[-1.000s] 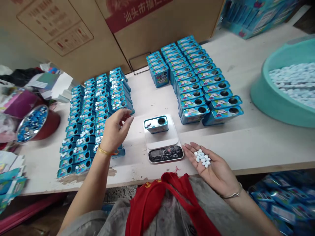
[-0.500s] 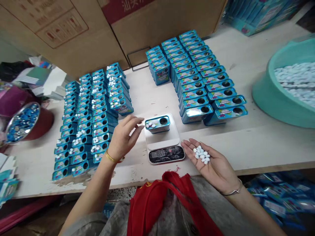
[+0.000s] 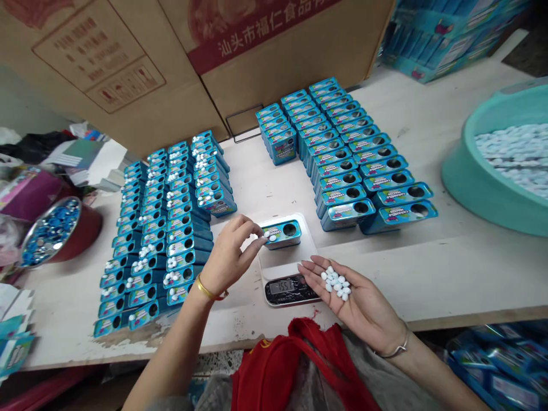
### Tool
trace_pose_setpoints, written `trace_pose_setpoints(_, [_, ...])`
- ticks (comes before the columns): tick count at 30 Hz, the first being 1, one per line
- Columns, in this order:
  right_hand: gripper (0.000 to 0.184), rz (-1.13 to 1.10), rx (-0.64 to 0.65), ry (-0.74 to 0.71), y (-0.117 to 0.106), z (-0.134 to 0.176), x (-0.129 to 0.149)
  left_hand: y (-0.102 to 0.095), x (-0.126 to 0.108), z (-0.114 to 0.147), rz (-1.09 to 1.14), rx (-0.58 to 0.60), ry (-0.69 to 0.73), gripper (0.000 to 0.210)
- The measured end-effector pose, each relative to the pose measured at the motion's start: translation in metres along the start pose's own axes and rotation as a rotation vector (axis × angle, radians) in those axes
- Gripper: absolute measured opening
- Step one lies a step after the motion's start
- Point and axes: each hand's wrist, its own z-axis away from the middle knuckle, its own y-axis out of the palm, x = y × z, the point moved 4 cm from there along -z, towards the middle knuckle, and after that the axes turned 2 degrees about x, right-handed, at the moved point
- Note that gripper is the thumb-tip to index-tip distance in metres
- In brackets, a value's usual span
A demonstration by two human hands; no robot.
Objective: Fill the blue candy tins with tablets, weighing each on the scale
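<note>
On the small white kitchen scale stands a blue candy tin with a dark round opening at the right of its top. White candies lie on the left part of its top. My left hand reaches there from the left, thumb and forefinger pinched at a white candy. Right of the scale, my right hand is palm up, fingers stretched, holding a small heap of white candies. Its fingertips overlap the edge of the scale's display.
At left stand rows of tins, many with candies on top. More tins stand at right. A turquoise tub of white candies is far right. A red bowl holds blue-silver pieces. Cardboard boxes line the back.
My left hand has closed in on the candies at the tin's left end; fewer show there now. My right hand has come nearer the scale with its candies. The view has shifted slightly.
</note>
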Motion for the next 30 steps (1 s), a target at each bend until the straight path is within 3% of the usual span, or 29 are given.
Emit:
trace_pose_setpoints(9, [0.027, -0.015, -0.011, -0.002, 0.001, -0.002, 0.001, 0.015, -0.018, -0.021, -0.173, 0.022, 0.040, 0.014])
trace_pose_setpoints(15, [0.025, -0.008, -0.002, 0.009, -0.002, -0.005, -0.001, 0.020, -0.023, -0.029, -0.168, 0.042, 0.064, 0.015])
trace_pose_setpoints(20, [0.023, -0.039, 0.010, 0.017, -0.004, -0.010, -0.003, 0.018, -0.023, -0.023, -0.232, 0.120, 0.137, 0.051])
trace_pose_setpoints(22, [0.022, -0.054, 0.010, 0.038, -0.004, -0.013, -0.006, 0.017, -0.016, -0.027, -0.287, 0.173, 0.146, 0.042])
trace_pose_setpoints(24, [0.022, -0.077, 0.019, 0.061, -0.002, -0.018, -0.007, 0.012, -0.001, -0.044, -0.323, 0.112, 0.123, 0.030])
trace_pose_setpoints(27, [0.028, -0.091, 0.044, 0.100, 0.000, -0.027, -0.006, 0.003, 0.025, -0.093, -0.360, -0.068, 0.100, 0.031])
trace_pose_setpoints(30, [0.033, -0.097, 0.075, 0.129, 0.000, -0.034, -0.002, 0.007, 0.048, -0.150, -0.453, -0.085, 0.107, 0.030])
